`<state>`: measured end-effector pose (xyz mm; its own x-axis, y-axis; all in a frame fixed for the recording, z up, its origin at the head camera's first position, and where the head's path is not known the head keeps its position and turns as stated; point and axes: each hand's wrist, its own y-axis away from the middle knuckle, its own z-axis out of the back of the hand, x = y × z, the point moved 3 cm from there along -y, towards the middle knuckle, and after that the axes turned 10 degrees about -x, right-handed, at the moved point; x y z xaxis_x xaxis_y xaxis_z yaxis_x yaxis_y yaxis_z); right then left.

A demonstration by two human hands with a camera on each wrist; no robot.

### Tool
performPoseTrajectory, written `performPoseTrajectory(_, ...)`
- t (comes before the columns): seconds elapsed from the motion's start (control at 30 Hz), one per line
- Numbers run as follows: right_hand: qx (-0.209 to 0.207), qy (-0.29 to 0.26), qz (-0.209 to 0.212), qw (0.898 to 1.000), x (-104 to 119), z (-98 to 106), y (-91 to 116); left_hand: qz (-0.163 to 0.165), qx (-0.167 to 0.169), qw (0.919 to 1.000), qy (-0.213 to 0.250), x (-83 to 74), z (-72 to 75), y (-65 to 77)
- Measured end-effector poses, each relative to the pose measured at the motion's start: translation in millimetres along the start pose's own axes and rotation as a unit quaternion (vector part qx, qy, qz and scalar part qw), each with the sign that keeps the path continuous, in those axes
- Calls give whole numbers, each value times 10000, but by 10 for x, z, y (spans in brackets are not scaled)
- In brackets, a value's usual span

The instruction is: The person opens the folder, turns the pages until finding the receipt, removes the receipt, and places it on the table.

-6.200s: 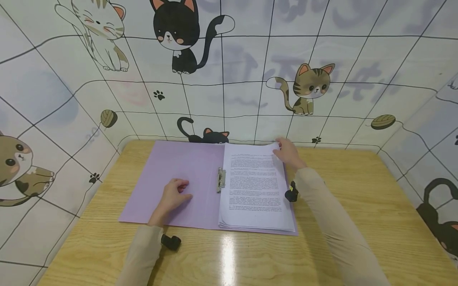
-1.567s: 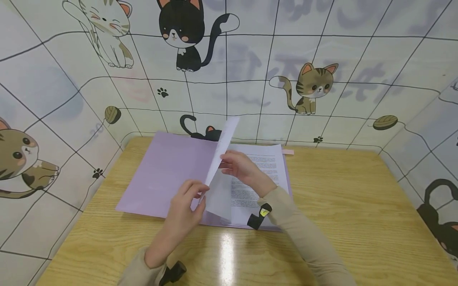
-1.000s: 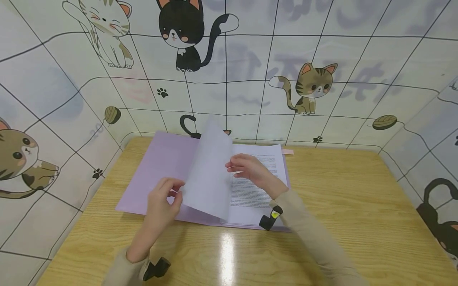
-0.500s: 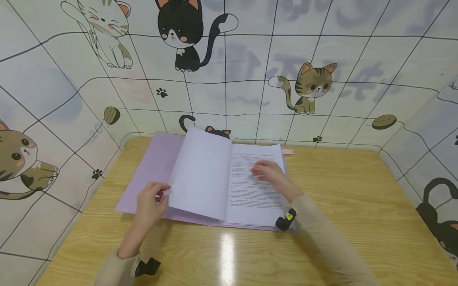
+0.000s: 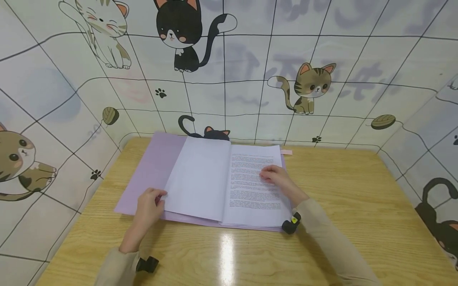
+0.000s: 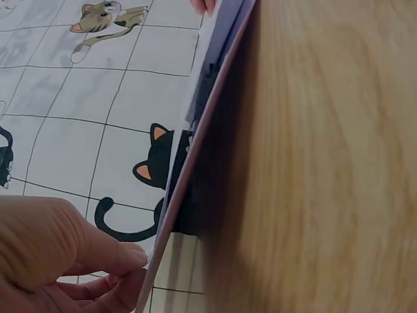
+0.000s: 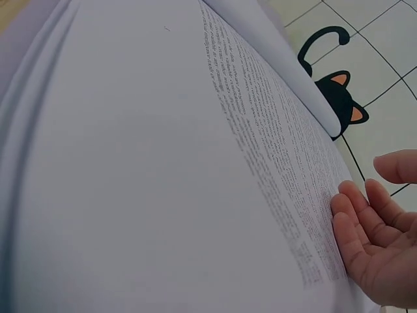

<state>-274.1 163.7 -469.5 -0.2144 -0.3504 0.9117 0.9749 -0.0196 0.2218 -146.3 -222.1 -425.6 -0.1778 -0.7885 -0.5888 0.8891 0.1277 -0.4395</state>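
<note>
A purple folder point(image 5: 152, 167) lies spread on the table with a stack of printed paper point(image 5: 252, 198) on its right side. One sheet point(image 5: 200, 178), its blank back facing up, is turned over onto the left cover. At that sheet's outer edge is my left hand point(image 5: 148, 206), thumb and fingertips pinching the margin. In the left wrist view the thumb and fingers point(image 6: 133, 255) meet right at the paper's edge. My right hand point(image 5: 279, 180) rests over the printed text, fingers loosely bent and holding nothing. The folder's metal clip is hidden under the turned sheet.
A pink tab point(image 5: 287, 152) sticks out past the folder's upper right edge. The wooden table point(image 5: 358, 198) extends to both sides and in front. Behind it stands a wall covering point(image 5: 247, 95) with cat drawings. Black wrist cameras point(image 5: 147, 264) sit on both sleeves.
The top sheet has been lifted from the right and turned leftward, now lying nearly flat. My left hand moved left with its edge; the right hand let go and drew back right. The pink tab came into view.
</note>
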Motion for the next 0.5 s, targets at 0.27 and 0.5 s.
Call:
performPoseTrajectory(0.27,130,-223,-142,9996,-58,24,-23,-42,285,9995,-162,170,-111,-1)
performPoseTrajectory(0.5,192,-227,-106,9995,-76,16,-21,232,613,9975,-257,276,-180,7)
